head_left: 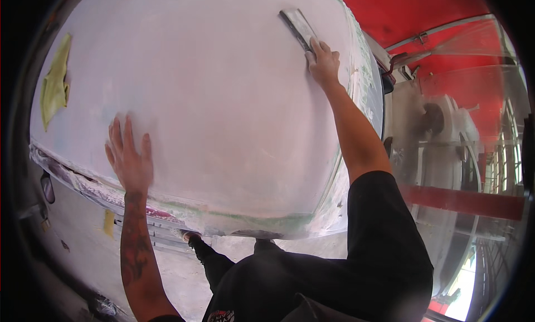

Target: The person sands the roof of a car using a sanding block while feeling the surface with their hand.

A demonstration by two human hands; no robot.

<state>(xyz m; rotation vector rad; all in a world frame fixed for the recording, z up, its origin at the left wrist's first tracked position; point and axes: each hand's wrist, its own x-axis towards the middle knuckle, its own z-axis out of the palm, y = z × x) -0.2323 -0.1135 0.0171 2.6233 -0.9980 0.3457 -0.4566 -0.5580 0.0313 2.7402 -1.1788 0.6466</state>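
Note:
A large dusty, pale pinkish-grey vehicle panel (234,88) fills most of the head view, edged with green and whitish patches. My left hand (128,155) lies on it at the lower left with fingers spread, holding nothing. My right hand (324,63) grips the lower end of a long, flat grey-and-black sanding block (297,26) near the panel's upper right edge. A crumpled yellow-green cloth (54,85) lies on the panel's far left, beyond my left hand.
My legs and a shoe (189,236) show below the panel's front edge over a pale floor (301,248). At right, behind a clear sheet, are a red surface (423,10), a red horizontal bar (462,201) and a white vehicle (446,244).

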